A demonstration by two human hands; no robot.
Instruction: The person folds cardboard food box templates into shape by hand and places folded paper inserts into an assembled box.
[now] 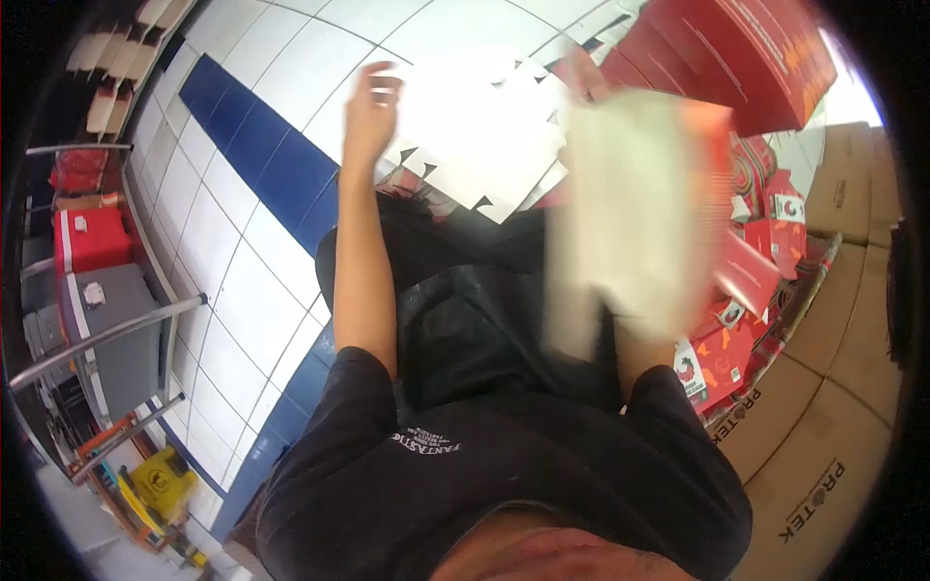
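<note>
We are sitting with a stack of white sheets [475, 136] lying beyond our knees, its notched edges spreading slightly out of line. Our left hand [370, 116] is hovering at the stack's left side, fingers loosely curled and standing away from the thumb, apparently pinching nothing; we cannot tell whether it is touching the paper. A pale card [630, 203] with a red-orange edge is blurring across our right forearm, just right of the stack. Our right hand [586, 76] is showing only as a smear by the card's upper left edge, so we cannot tell whether it is pinching it.

In our judgement, we are handling the card best by gripping one firm edge, letting its lower part hang without creasing, and clearing the loose sheets so nothing is dragging. Red printed pieces [719, 368] are lying jumbled at our right, so we are minding bent corners there too.
</note>
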